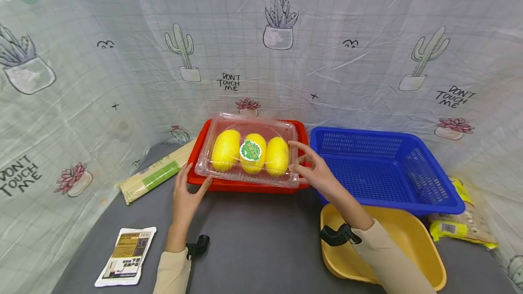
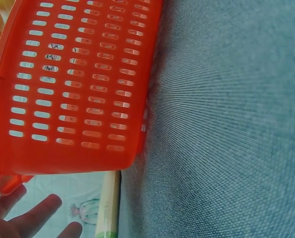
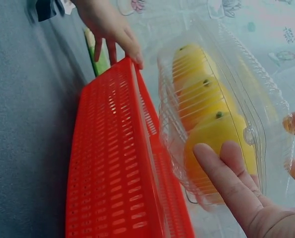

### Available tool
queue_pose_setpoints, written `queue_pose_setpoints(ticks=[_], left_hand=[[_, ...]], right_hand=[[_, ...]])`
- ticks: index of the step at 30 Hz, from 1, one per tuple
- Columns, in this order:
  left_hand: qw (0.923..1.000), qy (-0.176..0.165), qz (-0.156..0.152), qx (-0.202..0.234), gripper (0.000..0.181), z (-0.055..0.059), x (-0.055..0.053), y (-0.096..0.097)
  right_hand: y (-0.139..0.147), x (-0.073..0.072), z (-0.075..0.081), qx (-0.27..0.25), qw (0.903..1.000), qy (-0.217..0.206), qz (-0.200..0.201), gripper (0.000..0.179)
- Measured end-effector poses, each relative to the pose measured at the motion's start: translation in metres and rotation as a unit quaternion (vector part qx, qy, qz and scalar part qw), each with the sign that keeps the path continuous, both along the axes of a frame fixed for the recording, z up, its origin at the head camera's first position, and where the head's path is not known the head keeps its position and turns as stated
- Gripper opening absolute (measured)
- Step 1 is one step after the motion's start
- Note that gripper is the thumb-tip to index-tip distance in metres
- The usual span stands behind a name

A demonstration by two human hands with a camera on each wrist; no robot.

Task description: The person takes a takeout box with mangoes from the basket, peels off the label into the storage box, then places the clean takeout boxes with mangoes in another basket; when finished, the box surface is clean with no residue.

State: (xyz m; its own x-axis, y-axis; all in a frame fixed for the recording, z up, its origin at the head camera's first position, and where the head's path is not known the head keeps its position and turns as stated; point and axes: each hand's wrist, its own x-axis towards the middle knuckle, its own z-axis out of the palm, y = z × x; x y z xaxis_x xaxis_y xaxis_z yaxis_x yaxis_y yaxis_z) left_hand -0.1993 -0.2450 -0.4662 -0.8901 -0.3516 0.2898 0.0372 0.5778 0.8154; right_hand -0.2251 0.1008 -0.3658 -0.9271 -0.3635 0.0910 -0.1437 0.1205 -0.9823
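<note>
A clear plastic clamshell box (image 1: pixel 251 178) of yellow mango-like fruits (image 1: pixel 227 149), with a round green and white label (image 1: pixel 250 150), is tilted over a red perforated basket (image 1: pixel 241 187). My right hand (image 1: pixel 316 171) grips the box's right end, fingers on both its faces in the right wrist view. At the basket's near left corner is my left hand (image 1: pixel 185 201), fingers spread and fairly straight; a fingertip meets the rim in the right wrist view. The left wrist view shows the basket's slotted side (image 2: pixel 78 94) beside those fingers (image 2: pixel 40 210).
A blue perforated basket (image 1: pixel 367 171) stands to the right, with a yellow bin (image 1: pixel 421 244) in front, under my right forearm. A yellow bag (image 1: pixel 466 221) lies at the far right. On the left are a long noodle-like pack (image 1: pixel 157 171) and a white pouch (image 1: pixel 126 255).
</note>
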Motion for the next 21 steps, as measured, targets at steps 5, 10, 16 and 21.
queue_pose_setpoints(ticks=[5,10,16,21], left_hand=[[0.9997,0.023,-0.006,-0.002,0.072,-0.004,-0.001,-0.002],[0.999,0.045,-0.008,-0.005,0.072,-0.005,-0.001,-0.002],[0.9985,0.053,-0.009,-0.009,0.071,-0.006,-0.002,-0.002],[0.9985,0.053,-0.014,-0.003,0.07,-0.007,-0.002,-0.003]], right_hand=[[0.003,0.006,-0.002,0.004,0.9999,0.013,0.006,0.059],[0.007,0.013,-0.002,0.015,0.9997,0.019,0.007,0.059],[0.015,0.021,-0.003,0.025,0.9996,0.016,0.0,0.059],[0.021,0.031,-0.004,0.021,0.9996,0.017,0.007,0.058]])
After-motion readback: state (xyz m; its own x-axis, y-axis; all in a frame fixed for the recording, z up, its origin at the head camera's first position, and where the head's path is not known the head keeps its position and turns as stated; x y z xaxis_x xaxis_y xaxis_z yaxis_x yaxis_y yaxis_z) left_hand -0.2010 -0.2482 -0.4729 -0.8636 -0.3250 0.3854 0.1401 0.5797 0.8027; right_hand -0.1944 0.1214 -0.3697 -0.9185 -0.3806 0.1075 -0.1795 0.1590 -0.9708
